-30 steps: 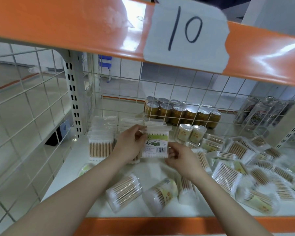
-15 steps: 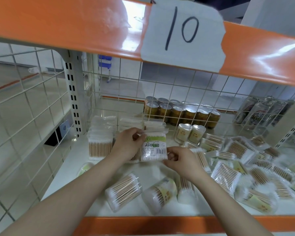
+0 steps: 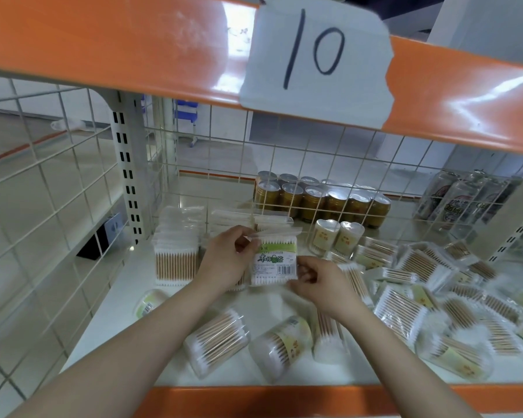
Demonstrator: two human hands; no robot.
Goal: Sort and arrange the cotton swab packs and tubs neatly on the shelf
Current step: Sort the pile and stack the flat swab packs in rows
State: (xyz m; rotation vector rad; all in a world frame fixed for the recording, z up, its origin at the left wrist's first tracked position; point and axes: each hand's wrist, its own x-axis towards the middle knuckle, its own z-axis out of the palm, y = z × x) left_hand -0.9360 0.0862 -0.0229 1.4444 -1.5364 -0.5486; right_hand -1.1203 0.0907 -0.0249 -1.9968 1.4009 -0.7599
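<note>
A flat cotton swab pack with a green label (image 3: 274, 258) stands upright at the middle of the white shelf (image 3: 124, 285). My left hand (image 3: 227, 257) pinches its top left edge. My right hand (image 3: 320, 282) pinches its lower right corner. Behind and left of it stand rows of upright swab packs (image 3: 175, 254). Round tubs of swabs (image 3: 217, 342) (image 3: 280, 345) lie on their sides near the front edge. Several loose packs (image 3: 402, 315) are scattered at the right. Two heart-shaped tubs (image 3: 335, 236) stand upright behind the pack.
An orange beam with a paper sign marked 10 (image 3: 314, 58) hangs overhead. A wire grid (image 3: 52, 206) walls the left side and back. Gold cans (image 3: 320, 200) and beer cans (image 3: 462, 200) stand behind the back grid. An orange lip (image 3: 284, 399) runs along the shelf front.
The green-label pack has shifted slightly toward the standing rows, both hands keeping their hold on it.
</note>
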